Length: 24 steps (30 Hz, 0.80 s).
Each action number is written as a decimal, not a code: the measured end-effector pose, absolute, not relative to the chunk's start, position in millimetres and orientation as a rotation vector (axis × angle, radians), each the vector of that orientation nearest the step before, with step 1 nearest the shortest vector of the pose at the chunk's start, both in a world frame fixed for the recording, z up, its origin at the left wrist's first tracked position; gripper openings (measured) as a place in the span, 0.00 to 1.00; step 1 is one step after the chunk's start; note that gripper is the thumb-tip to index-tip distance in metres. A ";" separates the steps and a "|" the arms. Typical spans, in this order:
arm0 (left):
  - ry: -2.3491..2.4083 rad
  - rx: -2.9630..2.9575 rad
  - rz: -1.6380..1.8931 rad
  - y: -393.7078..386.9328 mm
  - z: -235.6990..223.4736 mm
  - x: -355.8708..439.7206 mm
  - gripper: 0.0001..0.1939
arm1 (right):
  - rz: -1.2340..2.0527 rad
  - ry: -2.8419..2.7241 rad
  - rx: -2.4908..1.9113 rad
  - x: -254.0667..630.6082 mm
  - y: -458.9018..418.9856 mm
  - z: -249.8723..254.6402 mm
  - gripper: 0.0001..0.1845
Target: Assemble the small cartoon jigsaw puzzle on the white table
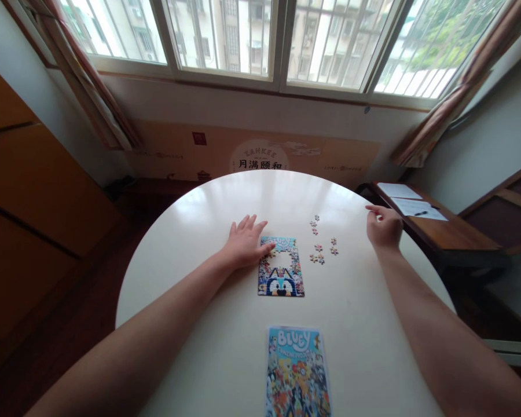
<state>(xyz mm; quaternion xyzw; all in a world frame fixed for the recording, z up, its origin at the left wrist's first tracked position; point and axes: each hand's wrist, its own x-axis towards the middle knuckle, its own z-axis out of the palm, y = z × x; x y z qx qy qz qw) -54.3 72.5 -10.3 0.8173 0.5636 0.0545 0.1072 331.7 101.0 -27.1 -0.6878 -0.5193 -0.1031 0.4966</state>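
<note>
A partly built jigsaw puzzle (281, 273) lies in the middle of the round white table (191, 231). My left hand (245, 243) rests flat beside the puzzle's upper left corner, fingers spread, thumb touching its edge. Several loose puzzle pieces (322, 243) are scattered to the right of the puzzle. My right hand (384, 226) hovers near the table's right edge, fingers curled in a pinch; what they hold, if anything, is too small to see. A printed reference picture (297, 370) lies near the front edge.
A low wooden side table (451, 234) with papers (410, 200) and a pen stands to the right. A wide window (278, 40) with curtains runs along the far wall. Wooden cabinets (30, 191) are at the left.
</note>
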 end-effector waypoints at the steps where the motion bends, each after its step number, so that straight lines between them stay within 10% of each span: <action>1: 1.666 2.415 0.143 72.8 -11.0 -53.8 0.41 | -0.214 -1.236 -1.694 336.2 102.8 -33.9 0.21; 24: 1.680 2.424 0.066 78.9 -13.8 -52.8 0.37 | 0.193 -1.385 -1.702 317.3 113.5 -60.9 0.18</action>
